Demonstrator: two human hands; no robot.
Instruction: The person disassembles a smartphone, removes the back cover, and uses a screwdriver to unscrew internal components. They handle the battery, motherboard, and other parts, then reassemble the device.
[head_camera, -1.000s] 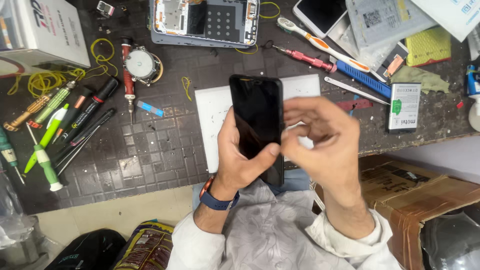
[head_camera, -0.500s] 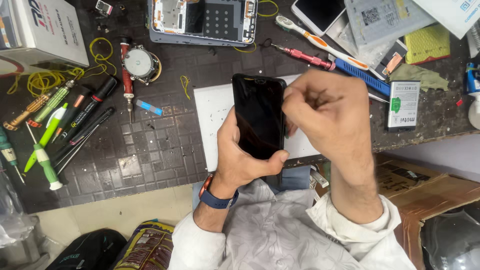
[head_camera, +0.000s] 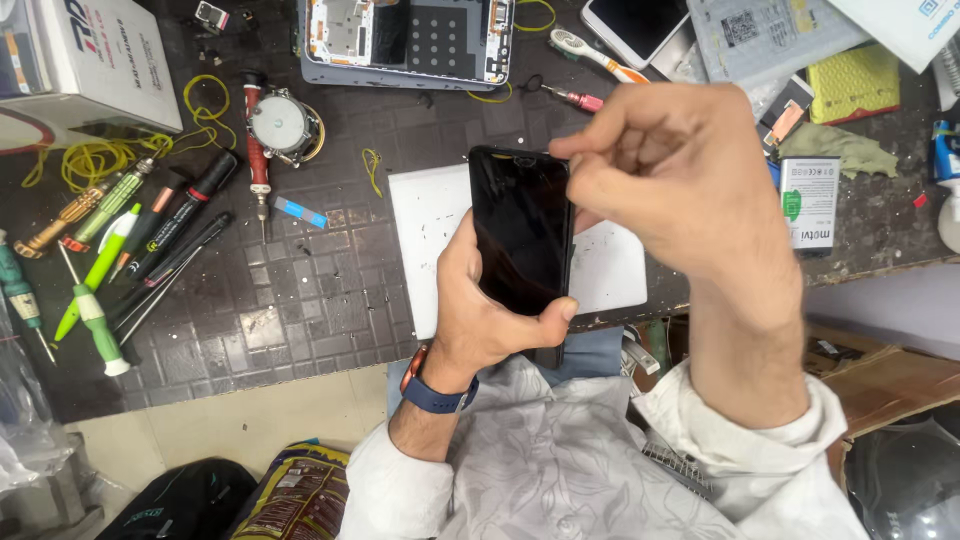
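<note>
My left hand grips a black smartphone from below, screen toward me, held upright above a white mat on the dark workbench. My right hand is curled into a loose fist, its fingertips pinching at the phone's top right edge. Whether something small sits between those fingers is hidden. A blue watch band circles my left wrist.
Screwdrivers and pens lie at the left with yellow wire and a white box. An opened phone frame lies at the back, a battery at the right. Cardboard box below the bench edge.
My right hand rose from the phone's lower right side to its top right edge and closed into a pinch. The phone stayed in my left hand.
</note>
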